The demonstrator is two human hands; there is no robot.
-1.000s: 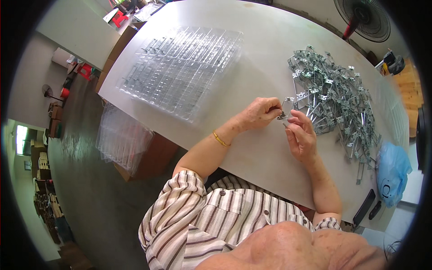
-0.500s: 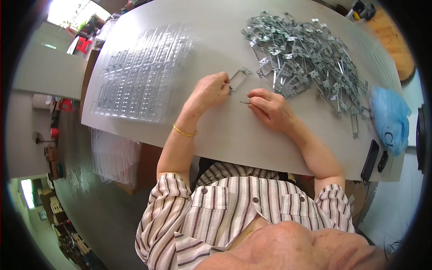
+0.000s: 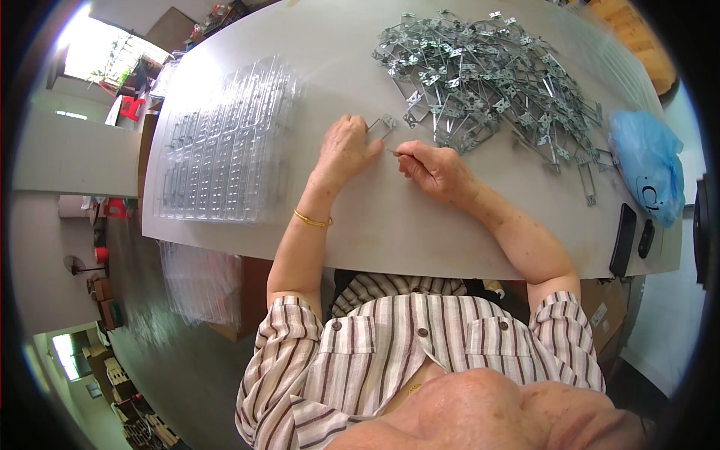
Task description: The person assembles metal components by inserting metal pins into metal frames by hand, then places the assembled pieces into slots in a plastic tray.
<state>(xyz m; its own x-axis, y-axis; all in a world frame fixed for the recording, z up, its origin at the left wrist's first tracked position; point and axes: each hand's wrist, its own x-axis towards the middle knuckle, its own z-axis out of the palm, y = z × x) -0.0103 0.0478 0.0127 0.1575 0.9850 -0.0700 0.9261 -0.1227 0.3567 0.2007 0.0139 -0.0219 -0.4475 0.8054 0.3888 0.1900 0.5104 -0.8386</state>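
Note:
Over the middle of the table, my left hand (image 3: 346,148) is closed on one end of a thin metal bracket (image 3: 388,120). The bracket's narrow frame and flat far tab stick out past the fingers, while the held end is hidden. Close by on the right, my right hand (image 3: 435,171) pinches a small thin metal piece (image 3: 392,152), too small to name, its tip pointing at my left thumb. Beyond the hands lies a tangled heap of similar metal brackets (image 3: 480,82). Left of my left hand are stacked clear plastic trays (image 3: 217,150) with rows of compartments, metal parts showing inside.
At the right edge of the table (image 3: 390,244) sit a blue plastic bag (image 3: 646,169), a black phone (image 3: 623,240) and a small dark object (image 3: 646,238). More clear trays (image 3: 201,281) stand below the table's left front edge, beside a cardboard box (image 3: 255,294).
The whole view has shifted slightly. My right hand has come closer to my left, bringing the thin piece's tip up to the left thumb. The left hand still holds the bracket.

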